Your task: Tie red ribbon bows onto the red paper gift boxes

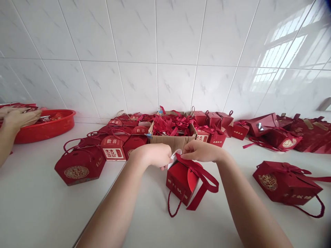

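Fingers of the left hand [156, 155] were closed on a white flap [174, 157] and those of the right hand [203, 151] on a red ribbon [211, 182], above one red box [177, 179] on the counter [144, 213]. The ribbon was best kept untwisted, the box uncrushed. One carton [172, 140], one basin [60, 123] and one front-right box [286, 186] were counted; piled boxes [113, 146] could not be.

On counter [152, 215]: ribbons [172, 124] in carton [161, 139], behind central box [178, 177]; basin [58, 123] far left
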`<state>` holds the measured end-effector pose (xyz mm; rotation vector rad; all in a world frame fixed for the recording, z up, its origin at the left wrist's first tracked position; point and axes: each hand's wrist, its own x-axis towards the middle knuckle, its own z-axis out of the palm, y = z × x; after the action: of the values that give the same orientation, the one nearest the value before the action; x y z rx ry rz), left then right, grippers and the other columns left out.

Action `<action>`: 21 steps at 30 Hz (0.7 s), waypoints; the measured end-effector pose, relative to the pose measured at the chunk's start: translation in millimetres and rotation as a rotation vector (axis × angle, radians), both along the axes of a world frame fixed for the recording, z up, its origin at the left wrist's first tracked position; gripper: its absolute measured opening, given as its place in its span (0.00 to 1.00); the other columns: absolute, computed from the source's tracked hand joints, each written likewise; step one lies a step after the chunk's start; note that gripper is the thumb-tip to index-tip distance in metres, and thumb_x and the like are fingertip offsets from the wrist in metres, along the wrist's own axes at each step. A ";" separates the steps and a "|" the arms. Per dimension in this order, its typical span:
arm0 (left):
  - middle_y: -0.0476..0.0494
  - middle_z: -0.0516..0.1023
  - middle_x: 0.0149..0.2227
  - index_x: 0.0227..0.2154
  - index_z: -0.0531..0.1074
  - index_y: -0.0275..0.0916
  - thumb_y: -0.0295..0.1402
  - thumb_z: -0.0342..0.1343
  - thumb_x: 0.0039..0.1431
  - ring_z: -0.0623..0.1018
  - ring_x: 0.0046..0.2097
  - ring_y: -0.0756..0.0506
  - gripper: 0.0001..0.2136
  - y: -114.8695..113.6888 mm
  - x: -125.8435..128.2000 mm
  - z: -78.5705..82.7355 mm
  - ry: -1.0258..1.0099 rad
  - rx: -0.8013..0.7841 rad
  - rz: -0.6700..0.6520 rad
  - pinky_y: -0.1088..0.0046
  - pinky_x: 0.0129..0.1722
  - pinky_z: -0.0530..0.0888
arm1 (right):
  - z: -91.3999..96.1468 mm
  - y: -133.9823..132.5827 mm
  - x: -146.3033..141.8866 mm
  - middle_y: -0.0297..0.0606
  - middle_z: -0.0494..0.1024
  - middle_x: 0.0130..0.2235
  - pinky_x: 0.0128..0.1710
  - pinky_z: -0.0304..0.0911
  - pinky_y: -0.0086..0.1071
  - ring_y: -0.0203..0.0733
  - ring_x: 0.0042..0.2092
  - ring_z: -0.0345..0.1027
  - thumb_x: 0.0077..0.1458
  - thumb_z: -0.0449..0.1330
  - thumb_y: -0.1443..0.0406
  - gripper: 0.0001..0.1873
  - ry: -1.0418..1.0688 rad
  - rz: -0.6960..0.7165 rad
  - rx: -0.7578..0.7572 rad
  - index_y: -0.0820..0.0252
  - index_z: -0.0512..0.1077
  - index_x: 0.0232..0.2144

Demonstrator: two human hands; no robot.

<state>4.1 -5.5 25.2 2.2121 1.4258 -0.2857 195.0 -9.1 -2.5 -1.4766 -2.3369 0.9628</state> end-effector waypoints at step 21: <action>0.48 0.72 0.28 0.26 0.67 0.42 0.41 0.46 0.51 0.65 0.24 0.48 0.10 0.4 3.4 -0.1 -0.025 0.161 -0.110 0.72 0.22 0.58 | -2.6 1.7 1.4 0.29 0.59 0.23 0.23 0.46 0.27 0.31 0.25 0.51 0.51 0.55 0.60 0.13 0.011 0.007 0.000 0.60 0.59 0.20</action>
<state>7.5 -5.1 25.1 2.4200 1.3585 -0.1845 196.4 -7.5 -5.1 -1.4605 -2.3352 0.9702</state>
